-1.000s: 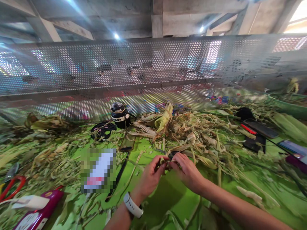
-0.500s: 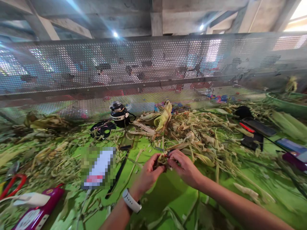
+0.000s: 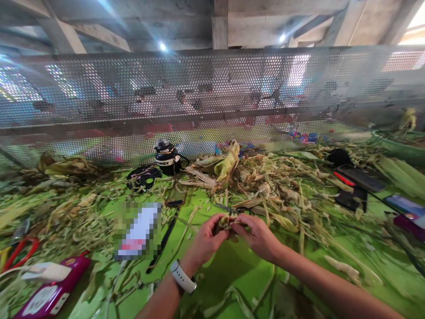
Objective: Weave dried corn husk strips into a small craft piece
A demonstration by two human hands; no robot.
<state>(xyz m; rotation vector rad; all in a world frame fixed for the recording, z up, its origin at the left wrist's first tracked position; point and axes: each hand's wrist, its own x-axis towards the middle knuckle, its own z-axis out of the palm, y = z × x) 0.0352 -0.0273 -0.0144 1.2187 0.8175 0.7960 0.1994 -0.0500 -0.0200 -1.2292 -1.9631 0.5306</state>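
Observation:
Both of my hands meet low in the middle of the view over a bright green table cover. My left hand, with a white watch on its wrist, pinches one end of a small wad of dry corn husk. My right hand pinches the other end, fingers curled round it. The husk piece is mostly hidden between the fingertips. A big heap of loose dry husks lies just beyond my hands.
A perforated metal screen walls off the far side. A black bottle and a black mask lie by it. Phones and dark cases sit right; red scissors and a magenta case left.
My hands stayed together on the husk piece and drifted slightly nearer to me; the fingers shifted their grip a little. Nothing else on the table moved.

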